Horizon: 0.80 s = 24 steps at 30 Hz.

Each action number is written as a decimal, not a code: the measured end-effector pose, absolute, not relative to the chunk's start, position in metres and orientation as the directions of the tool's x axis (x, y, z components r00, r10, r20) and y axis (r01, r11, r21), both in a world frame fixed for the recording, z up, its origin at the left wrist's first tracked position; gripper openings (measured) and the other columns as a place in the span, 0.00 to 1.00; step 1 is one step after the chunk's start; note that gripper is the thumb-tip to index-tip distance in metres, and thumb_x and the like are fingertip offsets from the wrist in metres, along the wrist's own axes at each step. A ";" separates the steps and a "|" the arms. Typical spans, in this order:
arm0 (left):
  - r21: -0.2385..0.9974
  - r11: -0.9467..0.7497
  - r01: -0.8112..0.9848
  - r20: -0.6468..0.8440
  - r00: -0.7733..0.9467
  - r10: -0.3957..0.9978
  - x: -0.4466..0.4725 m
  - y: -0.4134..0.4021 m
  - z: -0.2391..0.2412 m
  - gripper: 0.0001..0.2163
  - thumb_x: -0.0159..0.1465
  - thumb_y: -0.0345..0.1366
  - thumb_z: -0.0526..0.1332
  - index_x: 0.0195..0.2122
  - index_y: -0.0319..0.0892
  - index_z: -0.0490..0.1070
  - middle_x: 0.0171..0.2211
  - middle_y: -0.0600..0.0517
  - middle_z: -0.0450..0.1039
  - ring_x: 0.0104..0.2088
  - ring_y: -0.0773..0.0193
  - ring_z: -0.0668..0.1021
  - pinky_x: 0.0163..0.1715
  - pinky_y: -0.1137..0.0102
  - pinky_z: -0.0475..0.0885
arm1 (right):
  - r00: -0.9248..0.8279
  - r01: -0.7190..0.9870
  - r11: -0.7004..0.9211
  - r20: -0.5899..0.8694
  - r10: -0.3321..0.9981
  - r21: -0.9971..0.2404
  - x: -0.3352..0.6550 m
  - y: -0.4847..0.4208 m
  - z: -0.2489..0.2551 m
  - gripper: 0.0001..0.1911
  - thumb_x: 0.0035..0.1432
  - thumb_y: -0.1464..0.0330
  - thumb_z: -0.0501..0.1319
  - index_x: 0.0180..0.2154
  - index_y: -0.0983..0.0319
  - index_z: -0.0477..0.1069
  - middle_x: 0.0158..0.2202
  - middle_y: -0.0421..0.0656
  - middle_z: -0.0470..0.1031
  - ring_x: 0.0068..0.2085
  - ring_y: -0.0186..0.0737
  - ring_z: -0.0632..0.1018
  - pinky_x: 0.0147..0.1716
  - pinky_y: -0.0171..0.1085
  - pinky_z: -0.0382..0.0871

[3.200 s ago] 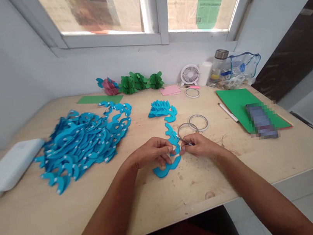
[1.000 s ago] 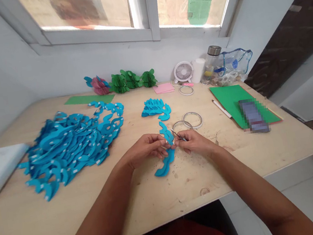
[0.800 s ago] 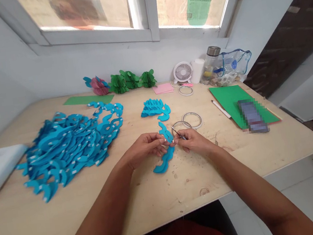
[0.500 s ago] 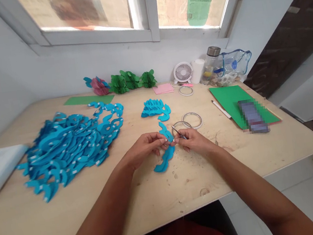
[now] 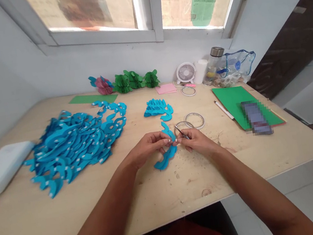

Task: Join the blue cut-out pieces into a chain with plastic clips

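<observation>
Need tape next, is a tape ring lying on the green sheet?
No, both tape rings lie on the bare table, left of the green sheet.

A curved blue paper cutout hangs pinched at its middle, a thin metal tool at its edge.

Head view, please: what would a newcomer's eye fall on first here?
Probably the big heap of blue paper cutouts on the left of the wooden table. Next, at the centre, the left hand holds a blue cutout while the right hand grips a thin metal tool against it. A green sheet lies to the right.
</observation>
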<state>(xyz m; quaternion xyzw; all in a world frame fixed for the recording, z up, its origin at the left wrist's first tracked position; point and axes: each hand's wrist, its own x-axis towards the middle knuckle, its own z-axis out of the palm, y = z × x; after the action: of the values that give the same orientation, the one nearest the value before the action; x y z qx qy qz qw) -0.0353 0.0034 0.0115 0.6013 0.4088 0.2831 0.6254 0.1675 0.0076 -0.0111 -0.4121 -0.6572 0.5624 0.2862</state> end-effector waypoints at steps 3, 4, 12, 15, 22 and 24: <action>0.985 0.116 0.124 -0.164 0.508 0.846 -0.034 0.003 0.013 0.12 0.55 0.43 0.62 0.32 0.38 0.74 0.31 0.49 0.74 0.28 0.66 0.72 0.29 0.72 0.69 | -0.499 0.235 0.040 -0.085 0.862 -0.971 0.168 0.007 -0.009 0.14 0.56 0.58 0.58 0.27 0.62 0.64 0.15 0.33 0.61 0.17 0.28 0.61 0.19 0.31 0.52; 0.986 0.118 0.120 -0.163 0.510 0.845 -0.034 0.003 0.013 0.12 0.55 0.43 0.62 0.31 0.38 0.74 0.30 0.49 0.74 0.28 0.66 0.72 0.29 0.72 0.68 | -0.499 0.234 0.042 -0.083 0.863 -0.971 0.168 0.006 -0.008 0.14 0.56 0.58 0.58 0.27 0.62 0.64 0.15 0.34 0.62 0.17 0.28 0.61 0.19 0.31 0.52; 0.984 0.165 0.070 -0.178 0.506 0.844 -0.034 0.003 0.012 0.12 0.54 0.42 0.63 0.32 0.37 0.73 0.30 0.49 0.73 0.28 0.67 0.72 0.28 0.73 0.68 | -0.498 0.224 0.036 -0.083 0.863 -0.974 0.168 0.005 -0.006 0.16 0.55 0.55 0.59 0.28 0.62 0.66 0.16 0.34 0.62 0.17 0.29 0.61 0.19 0.31 0.52; 0.980 0.192 0.055 -0.194 0.479 0.856 -0.033 0.002 0.011 0.12 0.54 0.43 0.63 0.32 0.37 0.72 0.30 0.48 0.73 0.28 0.67 0.72 0.27 0.73 0.68 | -0.496 0.229 0.023 -0.097 0.863 -0.973 0.168 0.005 -0.004 0.17 0.55 0.54 0.59 0.28 0.62 0.66 0.16 0.35 0.62 0.17 0.29 0.61 0.19 0.32 0.53; 0.967 0.254 -0.025 -0.213 0.468 0.858 -0.035 0.007 0.001 0.14 0.53 0.44 0.64 0.33 0.37 0.72 0.33 0.45 0.76 0.33 0.62 0.76 0.29 0.71 0.69 | -0.471 0.224 0.008 -0.101 0.876 -0.975 0.167 0.005 -0.004 0.16 0.54 0.54 0.60 0.26 0.60 0.64 0.14 0.34 0.60 0.17 0.30 0.62 0.19 0.33 0.53; 0.966 0.257 -0.039 -0.209 0.471 0.857 -0.036 0.008 -0.002 0.14 0.53 0.44 0.64 0.33 0.37 0.72 0.33 0.45 0.76 0.34 0.61 0.77 0.30 0.71 0.69 | -0.469 0.224 0.005 -0.103 0.877 -0.975 0.167 0.005 -0.004 0.16 0.53 0.54 0.60 0.26 0.60 0.64 0.13 0.34 0.60 0.17 0.31 0.62 0.19 0.33 0.52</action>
<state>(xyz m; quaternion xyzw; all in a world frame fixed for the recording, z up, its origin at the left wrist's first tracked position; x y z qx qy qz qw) -0.0360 0.0079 -0.0015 0.5145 0.3975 0.3265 0.6860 0.1673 0.0055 -0.0038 -0.4257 -0.6468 0.5622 0.2905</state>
